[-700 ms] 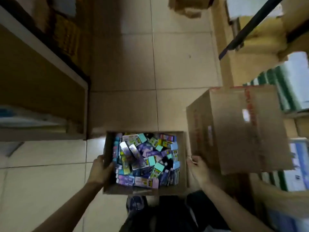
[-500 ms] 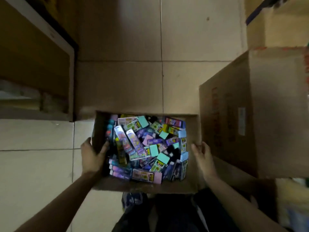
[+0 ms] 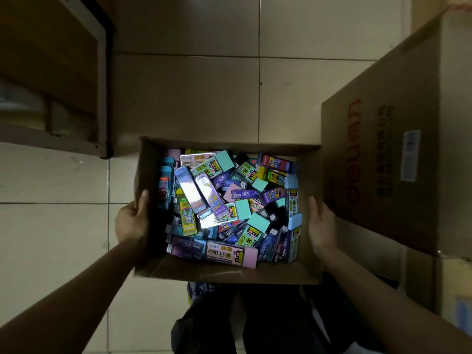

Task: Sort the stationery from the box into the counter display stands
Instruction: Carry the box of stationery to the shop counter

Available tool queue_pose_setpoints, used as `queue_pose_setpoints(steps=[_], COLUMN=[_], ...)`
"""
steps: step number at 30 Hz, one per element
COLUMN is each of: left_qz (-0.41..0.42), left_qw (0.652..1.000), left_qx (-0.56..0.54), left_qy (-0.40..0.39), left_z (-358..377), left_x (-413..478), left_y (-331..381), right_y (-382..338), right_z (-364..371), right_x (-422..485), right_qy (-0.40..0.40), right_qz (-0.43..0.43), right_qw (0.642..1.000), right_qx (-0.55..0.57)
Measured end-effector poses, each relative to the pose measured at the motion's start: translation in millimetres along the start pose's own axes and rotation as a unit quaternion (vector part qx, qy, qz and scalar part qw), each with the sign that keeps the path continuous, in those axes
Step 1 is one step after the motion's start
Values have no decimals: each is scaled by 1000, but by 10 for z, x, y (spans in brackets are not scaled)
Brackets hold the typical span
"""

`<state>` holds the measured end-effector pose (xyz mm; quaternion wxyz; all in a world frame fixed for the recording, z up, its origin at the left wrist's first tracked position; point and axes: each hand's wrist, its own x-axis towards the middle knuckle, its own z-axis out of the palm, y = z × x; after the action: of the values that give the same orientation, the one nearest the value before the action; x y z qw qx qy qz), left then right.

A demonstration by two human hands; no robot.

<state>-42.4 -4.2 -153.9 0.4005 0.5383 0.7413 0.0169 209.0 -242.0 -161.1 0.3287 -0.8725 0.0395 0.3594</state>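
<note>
An open cardboard box (image 3: 224, 273) hangs in front of me above the tiled floor, held between both hands. It is full of small stationery packs (image 3: 229, 205) in purple, teal, pink and yellow, lying jumbled in several layers. My left hand (image 3: 131, 221) grips the box's left wall, thumb over the rim. My right hand (image 3: 320, 224) presses flat against the right wall from outside. No display stand is in view.
A large closed carton (image 3: 408, 149) with red lettering stands close on the right, almost touching the box. A shelf unit with a metal frame (image 3: 102, 98) is at the left. Beige floor tiles (image 3: 204, 85) stretch ahead. My dark trousers and shoes show below.
The box and both hands appear larger and nearer, and the view has tilted down. The big carton on the right has shifted closer. Both hands keep their hold on the box's sides.
</note>
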Motion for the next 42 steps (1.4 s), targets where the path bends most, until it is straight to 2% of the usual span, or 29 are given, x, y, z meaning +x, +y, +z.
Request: queue_pose_setpoints(steps=[8,18,22,25,33,38,42], left_qz=[28,52,71,91,97,100,96], left_qw=[999,998,997,995,991,992,994], left_qx=[5,2,-26,-39,-84,-69,-60], left_qy=[21,27,11,-5,-30,-23,3], left_z=[-1023,-2952,-3490,-3797,-4048,-3957,-3898], left_x=[-864,-2393,-2927,-3209,-3388,-3133,-2947], left_y=[647,2037,2644,3067,4216,4997,5691], right_y=[-775,-2430,-2979,-3362,-4293,-5010,-5652], right_z=[-755,-2251,-2797,-3179,-3852,-4108,-4282], right_x=[-1093,-2784,-3272,-3526,-3519,-3062,-2597], right_qy=[21,19,26,60,132,138,111], right_qz=[-31,-63,-67,-90,-121,-116,-115], right_qw=[999,998,997,994,984,984,987], right_qx=[-2,-11,-3,-23,-16,-2,-10])
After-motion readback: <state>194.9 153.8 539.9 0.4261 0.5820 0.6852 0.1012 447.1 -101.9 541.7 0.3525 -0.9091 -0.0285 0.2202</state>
